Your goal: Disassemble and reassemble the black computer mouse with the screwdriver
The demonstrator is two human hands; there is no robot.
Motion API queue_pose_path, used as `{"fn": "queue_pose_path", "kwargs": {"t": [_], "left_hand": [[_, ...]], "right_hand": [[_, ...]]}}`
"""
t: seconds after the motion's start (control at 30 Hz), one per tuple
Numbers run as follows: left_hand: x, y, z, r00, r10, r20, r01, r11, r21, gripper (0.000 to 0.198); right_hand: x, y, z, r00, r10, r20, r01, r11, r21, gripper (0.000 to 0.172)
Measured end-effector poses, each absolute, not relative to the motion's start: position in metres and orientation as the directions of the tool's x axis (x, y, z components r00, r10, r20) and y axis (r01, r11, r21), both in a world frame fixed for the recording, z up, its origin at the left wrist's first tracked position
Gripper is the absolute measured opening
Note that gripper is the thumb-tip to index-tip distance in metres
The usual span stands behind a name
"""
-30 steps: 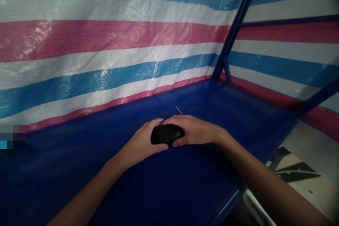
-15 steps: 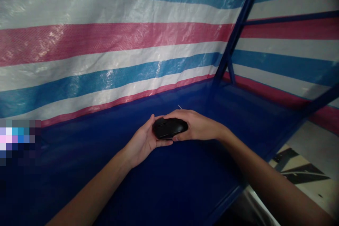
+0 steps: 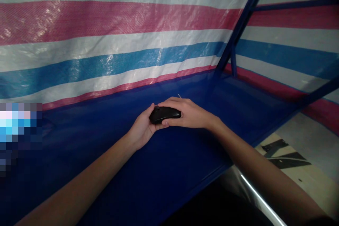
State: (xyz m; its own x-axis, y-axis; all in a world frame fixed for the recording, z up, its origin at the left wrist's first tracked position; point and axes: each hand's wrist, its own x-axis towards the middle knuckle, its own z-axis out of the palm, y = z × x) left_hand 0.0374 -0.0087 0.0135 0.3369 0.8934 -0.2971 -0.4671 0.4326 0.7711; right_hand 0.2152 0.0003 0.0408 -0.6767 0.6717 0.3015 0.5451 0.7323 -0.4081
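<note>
A black computer mouse is held between my two hands, above a dark blue surface. My left hand grips its left end, thumb along the far side and fingers under it. From the right, my right hand closes round the other end, with the thumb on the near side and fingers over the far edge. The mouse is tilted, so its near side faces me. Its underside is hidden. A thin pale sliver shows just beyond my right hand; what it is I cannot tell.
Striped plastic sheeting hangs behind and to the right. A dark blue frame post rises at the far corner. Past the surface's right edge lies a pale floor with dark markings. A shiny metal bar is at bottom right. The left edge is pixelated.
The mouse has been tipped, showing more of its side and less of its top. Both hands appear slightly higher and further left in view, while the camera has tilted down a little.
</note>
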Motion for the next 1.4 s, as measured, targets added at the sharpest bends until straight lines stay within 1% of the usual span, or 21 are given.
{"fn": "queue_pose_path", "kwargs": {"t": [0.23, 0.53, 0.9, 1.13, 1.4], "left_hand": [[0.0391, -0.0064, 0.0130, 0.294, 0.918, -0.265, -0.462, 0.380, 0.802, 0.026], [0.0387, -0.0043, 0.0109, 0.322, 0.912, -0.255, -0.467, 0.387, 0.795, 0.029], [0.0395, -0.0068, 0.0113, 0.316, 0.918, -0.241, -0.469, 0.372, 0.801, 0.028], [0.0397, -0.0074, 0.0121, 0.291, 0.925, -0.244, -0.484, 0.362, 0.796, 0.027], [0.0398, -0.0067, 0.0101, 0.265, 0.937, -0.228, -0.493, 0.335, 0.803, 0.025]], "right_hand": [[0.2165, 0.0000, 0.0427, -0.682, 0.675, 0.280, 0.580, 0.733, -0.355, 0.055], [0.2146, -0.0017, 0.0416, -0.680, 0.647, 0.345, 0.548, 0.761, -0.348, 0.045], [0.2148, -0.0030, 0.0446, -0.689, 0.656, 0.306, 0.553, 0.750, -0.363, 0.044], [0.2155, -0.0037, 0.0464, -0.692, 0.652, 0.311, 0.556, 0.755, -0.348, 0.048], [0.2148, -0.0036, 0.0442, -0.685, 0.652, 0.325, 0.558, 0.756, -0.341, 0.046]]}}
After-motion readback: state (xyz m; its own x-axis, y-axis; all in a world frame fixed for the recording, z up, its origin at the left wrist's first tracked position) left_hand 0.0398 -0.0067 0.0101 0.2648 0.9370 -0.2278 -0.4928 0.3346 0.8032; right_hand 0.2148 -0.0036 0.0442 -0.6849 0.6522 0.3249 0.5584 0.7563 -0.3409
